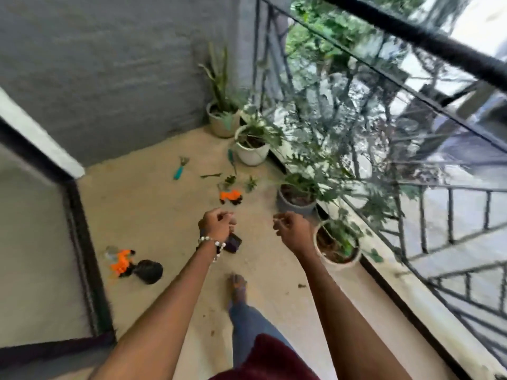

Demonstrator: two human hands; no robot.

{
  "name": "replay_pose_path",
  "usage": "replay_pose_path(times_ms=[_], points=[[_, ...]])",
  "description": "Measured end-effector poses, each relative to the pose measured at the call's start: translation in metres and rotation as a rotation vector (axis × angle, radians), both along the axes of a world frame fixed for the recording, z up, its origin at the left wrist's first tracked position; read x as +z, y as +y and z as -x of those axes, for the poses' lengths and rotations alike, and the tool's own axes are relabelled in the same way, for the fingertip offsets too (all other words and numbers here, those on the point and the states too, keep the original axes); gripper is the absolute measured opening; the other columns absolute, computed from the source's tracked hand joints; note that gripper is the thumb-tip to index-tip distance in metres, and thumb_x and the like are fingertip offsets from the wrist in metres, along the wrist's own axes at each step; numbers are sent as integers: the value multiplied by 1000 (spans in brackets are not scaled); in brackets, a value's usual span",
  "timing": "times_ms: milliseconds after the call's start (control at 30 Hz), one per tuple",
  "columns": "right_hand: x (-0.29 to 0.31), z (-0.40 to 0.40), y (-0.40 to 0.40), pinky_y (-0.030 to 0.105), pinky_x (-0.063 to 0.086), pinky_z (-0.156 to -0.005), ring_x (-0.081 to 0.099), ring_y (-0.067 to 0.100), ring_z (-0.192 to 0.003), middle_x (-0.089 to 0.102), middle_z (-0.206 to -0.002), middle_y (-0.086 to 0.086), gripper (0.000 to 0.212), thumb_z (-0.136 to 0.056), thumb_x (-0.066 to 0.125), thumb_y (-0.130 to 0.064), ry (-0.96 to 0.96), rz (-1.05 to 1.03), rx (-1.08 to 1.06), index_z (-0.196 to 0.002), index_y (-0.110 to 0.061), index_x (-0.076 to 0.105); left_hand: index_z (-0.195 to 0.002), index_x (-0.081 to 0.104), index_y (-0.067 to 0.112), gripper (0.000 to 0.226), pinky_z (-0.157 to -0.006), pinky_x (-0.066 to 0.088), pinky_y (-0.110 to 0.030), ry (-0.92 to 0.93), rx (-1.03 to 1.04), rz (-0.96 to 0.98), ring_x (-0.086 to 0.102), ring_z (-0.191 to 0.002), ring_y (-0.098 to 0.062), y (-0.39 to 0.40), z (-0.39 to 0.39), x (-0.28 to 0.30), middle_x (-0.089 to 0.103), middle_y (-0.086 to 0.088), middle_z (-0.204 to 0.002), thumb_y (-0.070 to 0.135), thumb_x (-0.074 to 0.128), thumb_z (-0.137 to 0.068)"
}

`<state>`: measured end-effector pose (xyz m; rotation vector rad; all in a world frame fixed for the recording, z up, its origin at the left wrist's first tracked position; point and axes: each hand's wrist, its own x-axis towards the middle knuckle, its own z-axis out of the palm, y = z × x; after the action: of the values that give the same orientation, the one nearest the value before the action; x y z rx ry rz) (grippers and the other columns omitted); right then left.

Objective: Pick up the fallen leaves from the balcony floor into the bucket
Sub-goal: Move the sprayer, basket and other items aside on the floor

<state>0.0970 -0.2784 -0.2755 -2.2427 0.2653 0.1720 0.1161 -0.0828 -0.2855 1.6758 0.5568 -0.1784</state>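
Left hand (pixel 216 224) and right hand (pixel 292 229) both hovering mid-air, fingers curling loosely, gripping nothing visible. Fallen leaves (pixel 229 181) lying on balcony floor (pixel 164 204) ahead, beside orange toy (pixel 231 196), near potted plants (pixel 252 144). Bucket not showing.

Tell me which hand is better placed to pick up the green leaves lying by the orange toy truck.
Probably the left hand: it hangs almost directly in line with the leaves beyond the orange toy truck. The right hand hangs farther off, nearer the potted plants.
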Motion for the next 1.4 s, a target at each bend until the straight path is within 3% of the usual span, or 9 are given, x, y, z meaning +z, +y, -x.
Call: replay_pose_path(times_ms=[200,367,633,800,900,1033,1133,1233,1400], points=[[-17,-131,78,46,56,-69,69,25,-67,72,-73,5,10,-90,60,-16,-5,-9,161,-83,-20,65,-85,63,9,13,-38,39,-14,10,191,-67,59,-53,-16,87,-88,-10,66,-9,-71,4,55,-94],[-7,-233,147,24,41,-64,66,21,-77,72,-81,5,13,-90,59,-16,33,56,304,-91,-11,71,-91,66,4,13,-36,39,-13,8,310,-98,59,-46,-12,158,-172,-6,67,-12,-71,3,53,-95],[-27,-376,259,29,53,-69,69,22,-77,74,-85,2,16,-84,57,-18,135,43,406,-89,-24,70,-85,62,9,18,-31,34,-11,49,437,-22,51,-31,-1,271,-298,-24,62,6,-48,0,50,-96],[-87,-467,337,47,58,-74,71,24,-76,73,-78,4,19,-79,54,-14,229,-33,309,-79,-29,65,-95,63,3,15,-30,34,-12,76,411,-40,52,-32,-1,353,-391,-64,61,2,-53,-3,50,-95],[-113,-512,385,47,58,-76,71,28,-78,73,-78,9,26,-81,53,-1,344,-40,229,-79,-23,67,-94,63,5,15,-32,35,-11,134,347,-87,53,-34,0,404,-444,-88,62,-4,-62,-2,50,-95],[-204,-575,434,50,58,-72,70,32,-77,73,-74,5,18,-62,49,-22,481,-30,164,-66,-31,65,-96,67,3,14,-34,38,-13,239,255,-135,51,-33,0,464,-519,-128,64,-5,-63,3,53,-95],[-219,-611,475,45,58,-75,70,30,-80,74,-78,8,18,-72,56,-15,543,10,162,-72,-29,67,-91,66,8,14,-35,38,-12,285,216,-144,52,-34,0,489,-568,-165,65,-8,-65,4,53,-94],[-263,-654,504,43,57,-77,71,27,-78,74,-80,11,16,-85,58,-10,598,10,148,-86,-21,71,-89,65,12,15,-37,40,-12,325,168,-117,55,-37,0,503,-615,-227,68,-16,-74,3,54,-94],[-432,-720,539,40,55,-80,70,30,-83,74,-87,12,11,-91,63,-28,695,75,195,-89,-18,69,-97,67,6,12,-36,39,-13,411,165,-73,54,-35,-1,522,-678,-385,65,-10,-66,4,55,-94]])
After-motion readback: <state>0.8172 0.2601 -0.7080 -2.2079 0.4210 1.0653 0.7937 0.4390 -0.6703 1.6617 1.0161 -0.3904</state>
